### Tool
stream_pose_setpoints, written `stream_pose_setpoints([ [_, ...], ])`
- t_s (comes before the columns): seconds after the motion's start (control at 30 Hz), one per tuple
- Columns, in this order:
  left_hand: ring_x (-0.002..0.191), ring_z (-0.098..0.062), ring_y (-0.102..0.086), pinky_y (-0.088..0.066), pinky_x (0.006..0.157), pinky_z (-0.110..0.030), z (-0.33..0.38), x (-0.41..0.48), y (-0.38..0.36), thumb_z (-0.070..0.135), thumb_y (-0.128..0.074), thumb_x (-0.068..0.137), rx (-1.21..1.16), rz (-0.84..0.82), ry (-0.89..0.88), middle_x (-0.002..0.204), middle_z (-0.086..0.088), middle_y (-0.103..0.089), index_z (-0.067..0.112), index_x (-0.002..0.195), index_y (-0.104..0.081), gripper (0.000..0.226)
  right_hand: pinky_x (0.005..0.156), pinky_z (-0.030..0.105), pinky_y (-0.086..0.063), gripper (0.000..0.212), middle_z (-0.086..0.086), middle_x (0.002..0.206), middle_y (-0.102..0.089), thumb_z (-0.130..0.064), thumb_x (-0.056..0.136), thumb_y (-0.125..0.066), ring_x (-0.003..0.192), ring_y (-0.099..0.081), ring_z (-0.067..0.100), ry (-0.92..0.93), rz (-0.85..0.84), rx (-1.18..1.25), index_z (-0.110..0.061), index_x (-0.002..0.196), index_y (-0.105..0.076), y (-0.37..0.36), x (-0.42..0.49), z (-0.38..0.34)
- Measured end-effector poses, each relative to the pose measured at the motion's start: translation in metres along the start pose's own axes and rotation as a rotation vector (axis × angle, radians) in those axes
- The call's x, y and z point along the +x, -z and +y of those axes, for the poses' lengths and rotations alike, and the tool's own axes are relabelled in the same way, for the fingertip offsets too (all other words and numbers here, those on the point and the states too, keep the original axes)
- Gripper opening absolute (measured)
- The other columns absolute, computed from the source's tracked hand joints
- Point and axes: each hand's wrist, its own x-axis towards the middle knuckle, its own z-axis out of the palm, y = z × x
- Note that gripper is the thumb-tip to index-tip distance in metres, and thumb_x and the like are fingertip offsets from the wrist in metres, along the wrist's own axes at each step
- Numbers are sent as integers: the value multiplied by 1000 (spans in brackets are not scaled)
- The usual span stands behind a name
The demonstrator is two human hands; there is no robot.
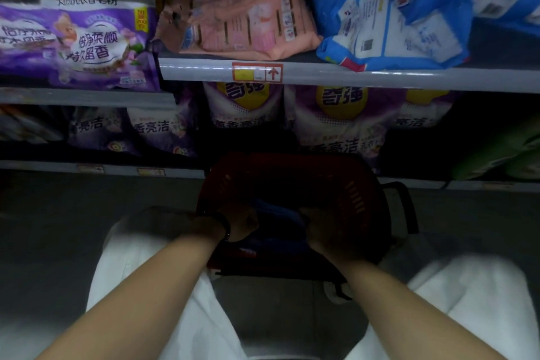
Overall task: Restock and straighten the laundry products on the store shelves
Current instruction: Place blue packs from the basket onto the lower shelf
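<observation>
Both the left hand (239, 225) and right hand (324, 231) were down in the red basket (292, 181) on the floor, seemingly closed around a dark blue pack (277, 213); in that gloom it might have slipped or snagged the rim.
</observation>
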Motion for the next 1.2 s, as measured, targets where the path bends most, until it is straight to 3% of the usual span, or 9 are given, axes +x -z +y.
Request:
stream_pose_setpoints([
  [0.07,107,-20,-59,-40,88,-29,4,-6,-2,37,-41,110,40,-27,-4,126,-6,-66,11,132,-64,42,66,26,-50,34,1,88,-69,-23,109,-42,76,-67,16,64,173,-52,-15,96,-73,9,-3,-2],
  [0.23,106,-20,-64,-48,94,-36,6,-18,-1,43,-38,108,53,7,-5,114,-1,-68,21,113,-69,38,72,26,-42,30,-5,92,-63,-22,111,-42,80,-57,10,27,86,-19,-17,98,-69,28,-18,3],
  [0.37,115,-25,-63,-49,104,-43,11,-32,-9,50,-39,104,15,68,-62,126,-4,-68,22,124,-67,45,55,17,-33,44,-12,71,-53,-17,111,-44,60,-44,0,24,178,153,-25,68,-49,55,-29,1],
  [0.57,117,-11,-55,-40,94,-23,35,-63,-18,42,-45,110,-317,174,-128,140,4,-59,29,142,-56,37,75,42,-49,32,-3,91,-65,-30,112,-44,81,-59,19,-24,303,151,-15,92,-64,99,-43,-11],
  [0.7,115,-16,-58,-43,90,-25,37,-69,-19,48,-52,106,-518,239,-75,135,1,-61,31,135,-56,35,56,36,-37,36,7,72,-62,-30,109,-45,65,-60,28,162,563,40,-12,82,-61,123,-66,-27],
  [0.87,111,-19,-67,-59,93,-36,73,-94,-24,51,-59,101,-891,258,-93,123,5,-61,43,116,-49,20,70,38,-58,21,-1,87,-73,-25,104,-53,80,-69,23,244,646,163,-17,98,-71,165,-90,-52],
  [0.97,107,-29,-73,-63,88,-45,81,-106,-29,66,-54,96,-1218,173,-48,127,-1,-62,38,131,-46,45,71,55,-63,17,1,87,-73,-27,103,-55,85,-72,24,221,646,303,-22,97,-69,185,-98,-67],
  [1.1,107,-52,-70,-56,94,-61,65,-105,-29,84,-45,86,-1835,67,48,122,-29,-70,17,126,-56,79,66,51,-64,19,9,81,-71,-20,105,-60,79,-71,27,281,689,385,-17,90,-70,216,-115,-85],
  [1.2,111,-57,-67,-52,100,-63,58,-108,-27,88,-44,84,-2034,-6,32,123,-37,-68,9,136,-51,94,66,43,-66,19,6,85,-72,-25,106,-60,86,-72,27,360,716,433,-18,96,-74,241,-127,-97],
])
